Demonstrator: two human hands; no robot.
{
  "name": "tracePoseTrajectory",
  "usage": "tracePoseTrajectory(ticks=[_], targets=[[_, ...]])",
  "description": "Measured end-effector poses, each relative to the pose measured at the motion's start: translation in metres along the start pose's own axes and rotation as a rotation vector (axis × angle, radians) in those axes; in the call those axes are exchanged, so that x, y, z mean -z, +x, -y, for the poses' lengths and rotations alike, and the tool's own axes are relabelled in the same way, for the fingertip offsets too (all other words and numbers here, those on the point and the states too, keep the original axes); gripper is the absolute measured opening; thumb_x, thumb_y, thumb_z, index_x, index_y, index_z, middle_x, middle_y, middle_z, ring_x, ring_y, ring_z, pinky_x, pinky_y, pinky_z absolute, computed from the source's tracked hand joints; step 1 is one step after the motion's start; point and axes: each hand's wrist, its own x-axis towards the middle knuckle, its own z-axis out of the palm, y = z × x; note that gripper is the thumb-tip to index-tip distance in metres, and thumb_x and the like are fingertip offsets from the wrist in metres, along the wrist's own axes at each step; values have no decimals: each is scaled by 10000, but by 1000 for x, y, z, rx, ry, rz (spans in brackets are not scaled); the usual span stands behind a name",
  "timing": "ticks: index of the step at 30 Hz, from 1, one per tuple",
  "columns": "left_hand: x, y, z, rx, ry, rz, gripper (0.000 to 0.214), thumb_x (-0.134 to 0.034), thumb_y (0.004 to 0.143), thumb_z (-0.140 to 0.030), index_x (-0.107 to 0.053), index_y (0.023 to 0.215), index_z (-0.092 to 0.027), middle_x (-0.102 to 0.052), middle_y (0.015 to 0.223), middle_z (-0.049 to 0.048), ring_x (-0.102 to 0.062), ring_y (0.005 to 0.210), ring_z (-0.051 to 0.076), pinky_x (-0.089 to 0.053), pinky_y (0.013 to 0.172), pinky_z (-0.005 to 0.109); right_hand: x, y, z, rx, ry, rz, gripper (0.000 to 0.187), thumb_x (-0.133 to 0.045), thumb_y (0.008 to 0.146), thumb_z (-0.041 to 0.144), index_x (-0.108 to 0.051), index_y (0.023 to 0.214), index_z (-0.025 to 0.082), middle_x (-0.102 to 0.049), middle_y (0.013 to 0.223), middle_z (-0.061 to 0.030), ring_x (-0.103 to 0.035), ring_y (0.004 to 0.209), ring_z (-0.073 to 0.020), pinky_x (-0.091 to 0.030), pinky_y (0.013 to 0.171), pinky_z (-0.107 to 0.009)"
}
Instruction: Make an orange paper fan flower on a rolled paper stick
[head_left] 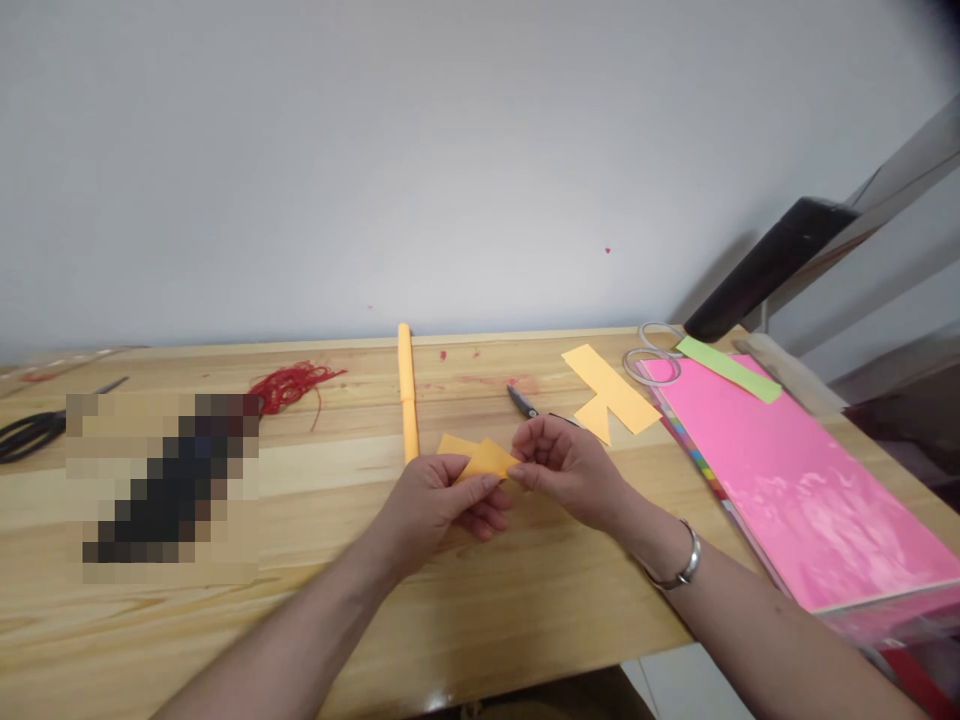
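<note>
Orange paper piece (484, 459), held just above the wooden surface (525, 620) near its front centre, lies between the two hands. The left hand (442, 500) grips its lower left part, the thumb across the upper face and the other fingers (491, 515) curled beneath; the right hand (570, 475) pinches its right-hand tip between thumb and forefinger. Both sets of fingers are thus clamped on the paper and cover parts of its outline. Beyond the left hand, an orange stick (407, 390) points towards the wall (450, 170), its near end next to the knuckles. Directly behind the right hand lies a dark pointed tool (523, 402), partly hidden by that hand. Farther right are cut orange strips (607, 385), a pale double loop (651, 372), a green strip (731, 368) and a pack of pink sheets (802, 470), the green strip overlapping the pack's far edge. On the left are a tangle of red thread (292, 385), black-handled scissors (34, 435) and a dark object (172, 480) obscured by pixelation. Texture and form: the surface shows pale, streaked grain; the held paper is matt, flat-faced and angular; the pink pack is glossy and rectangular; a black cylinder (757, 275) leans at the far right; a shiny metal bracelet (686, 555) encircles the right wrist.
</note>
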Motion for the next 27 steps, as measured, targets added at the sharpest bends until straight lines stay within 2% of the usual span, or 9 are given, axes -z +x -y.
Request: tracePoseTrajectory(ticks=[5, 8, 10, 12, 15, 18, 21, 27], targets=[[-1, 1, 0, 7, -13, -40, 200, -663, 722, -317, -675, 690, -120, -704, 639, 57, -649, 529, 136, -510, 490, 216, 3, 1, 3, -76, 35, -77, 266, -692, 692, 358, -559, 811, 161, -597, 692, 15, -570, 526, -79, -458, 515, -215], [-1, 2, -1, 5, -5, -68, 205, -672, 711, -318, -665, 681, -115, -706, 655, 57, -646, 532, 134, -502, 480, 209, 8, 2, 3, -94, 69, -119, 401, -564, 753, 537, -593, 820, 143, -619, 680, -17, -581, 518, -95, -450, 511, -228], [-1, 2, -1, 1, 3, -79, 203, -671, 712, -315, -664, 681, -114, -704, 654, 53, -643, 530, 131, -501, 481, 208, 10, 1, 2, -127, 64, -94, 506, -504, 748, 617, -618, 811, 129, -621, 663, -33, -579, 517, -106, -434, 495, -232], [0, 2, -1, -3, 7, -80, 194, -665, 717, -309, -666, 691, -117, -702, 650, 46, -639, 527, 128, -503, 487, 210, 10, 0, 2, -163, -1, -18, 502, -559, 710, 609, -638, 804, 122, -622, 651, -36, -570, 534, -112, -427, 508, -234], [-1, 1, -1, -14, 35, -63, 182, -652, 728, -299, -675, 712, -119, -700, 643, 40, -637, 531, 126, -510, 505, 214, 7, -1, 2, -170, -146, 88, 390, -702, 638, 481, -654, 781, 122, -614, 643, -22, -534, 564, -107, -407, 532, -229], [-2, -1, -3, -28, 76, -43, 180, -637, 741, -292, -679, 708, -120, -697, 633, 38, -635, 534, 127, -513, 511, 218, 3, -1, 0, -150, -256, 69, 324, -729, 620, 423, -635, 682, 119, -570, 570, -2, -477, 519, -91, -353, 481, -214], [-3, -1, -4, -37, 101, -37, 178, -628, 746, -289, -678, 705, -123, -695, 631, 34, -633, 528, 126, -511, 505, 220, 2, 0, -4, -156, -270, 33, 320, -724, 623, 412, -575, 584, 131, -524, 489, 19, -429, 454, -71, -304, 432, -199], [-2, 0, -3, -48, 129, -47, 173, -618, 752, -286, -679, 713, -128, -694, 629, 33, -631, 520, 121, -508, 503, 216, 3, -1, -7, -130, -263, 13, 302, -698, 656, 389, -546, 558, 147, -527, 462, 24, -426, 418, -65, -300, 409, -192]])
